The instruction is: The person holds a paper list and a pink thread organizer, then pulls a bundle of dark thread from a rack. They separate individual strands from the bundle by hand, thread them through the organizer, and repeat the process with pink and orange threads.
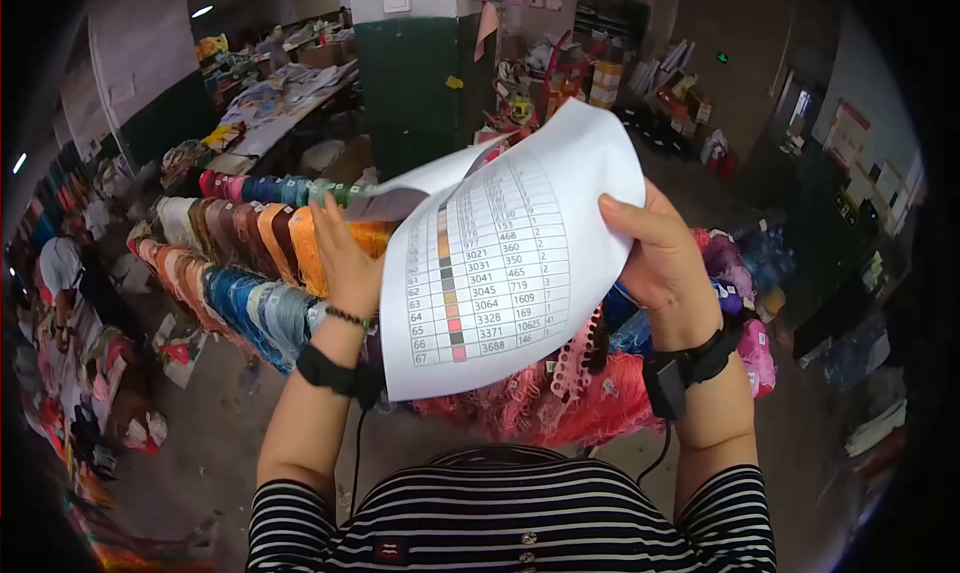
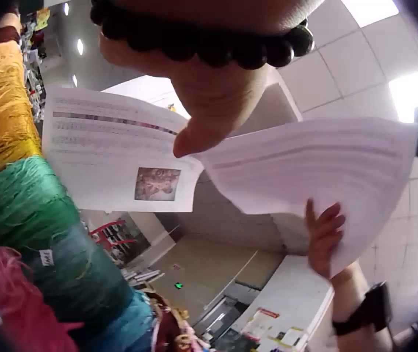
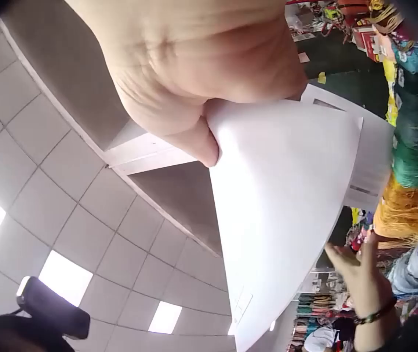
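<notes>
A white printed sheet [image 1: 500,363] with a table of numbers and small colour swatches bends in front of the chest. My right hand [image 1: 665,253] grips its right edge, the thumb on the printed face and the other fingers behind. Another sheet [image 2: 99,169], printed with text and a small picture, extends behind it. At the left edge of the papers, my left hand [image 1: 347,268] has its fingers straight and spread. The left thumb [image 2: 209,128] overlaps the place where the two sheets meet in the left wrist view.
Rows of coloured yarn hanks [image 1: 240,298] hang below and beyond the papers, with red hanks [image 1: 600,403] nearest the body. A heaped table [image 1: 285,108] stands at the back left, beside a green and white pillar [image 1: 405,93]. Another person [image 1: 65,273] is at the far left.
</notes>
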